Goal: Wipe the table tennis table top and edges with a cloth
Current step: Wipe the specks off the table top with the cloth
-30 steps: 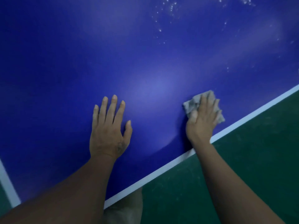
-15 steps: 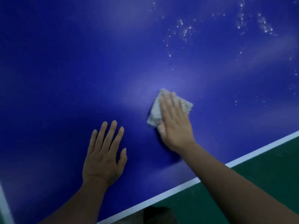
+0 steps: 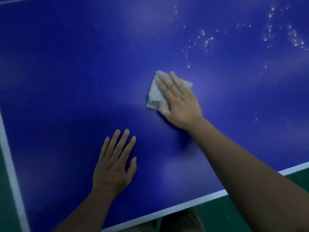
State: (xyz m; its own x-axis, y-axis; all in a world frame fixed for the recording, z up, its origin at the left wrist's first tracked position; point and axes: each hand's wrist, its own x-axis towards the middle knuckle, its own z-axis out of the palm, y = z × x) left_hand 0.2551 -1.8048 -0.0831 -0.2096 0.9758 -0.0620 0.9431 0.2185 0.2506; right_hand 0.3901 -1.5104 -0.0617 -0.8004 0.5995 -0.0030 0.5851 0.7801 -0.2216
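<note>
blue table top (image 3: 66, 64), with the grey cloth (image 3: 154, 94) about mid-table, pinned flat under the right hand (image 3: 178, 101). its fingers are straight and the palm presses rather than gripping, which spreads pressure for wiping. left hand (image 3: 113, 164) lies flat and empty at 7 o'clock from the cloth, probably bracing the lean. white specks (image 3: 205, 41) at 1 o'clock look like the next patch, i'd guess.
</note>
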